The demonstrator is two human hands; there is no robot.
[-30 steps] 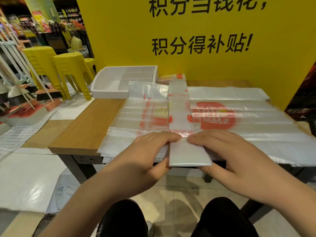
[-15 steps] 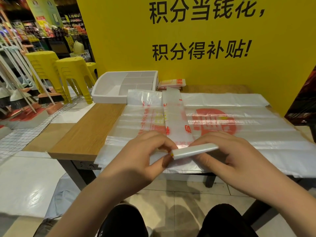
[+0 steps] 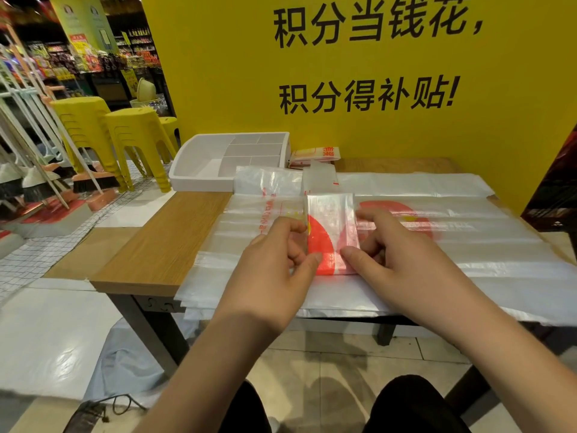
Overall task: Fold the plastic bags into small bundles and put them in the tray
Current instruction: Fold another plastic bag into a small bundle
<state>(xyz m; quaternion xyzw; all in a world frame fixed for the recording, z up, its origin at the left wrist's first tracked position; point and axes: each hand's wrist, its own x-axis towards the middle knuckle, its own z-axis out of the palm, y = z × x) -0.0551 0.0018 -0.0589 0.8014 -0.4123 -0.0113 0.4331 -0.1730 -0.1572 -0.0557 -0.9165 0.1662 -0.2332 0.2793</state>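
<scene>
Near the table's (image 3: 162, 245) front edge, the left hand (image 3: 274, 264) and right hand (image 3: 396, 260) each pinch one side of the folded bag (image 3: 331, 226). The thumbs press on its lower end, and the right fingertips are partly hidden behind the plastic. The bag lies on the stack of flat bags (image 3: 468, 245), which is cut off at the right. At the far left corner sits the white tray (image 3: 199, 179), its near right corner covered by plastic. Just beside it is a folded bundle (image 3: 315, 154), half hidden.
</scene>
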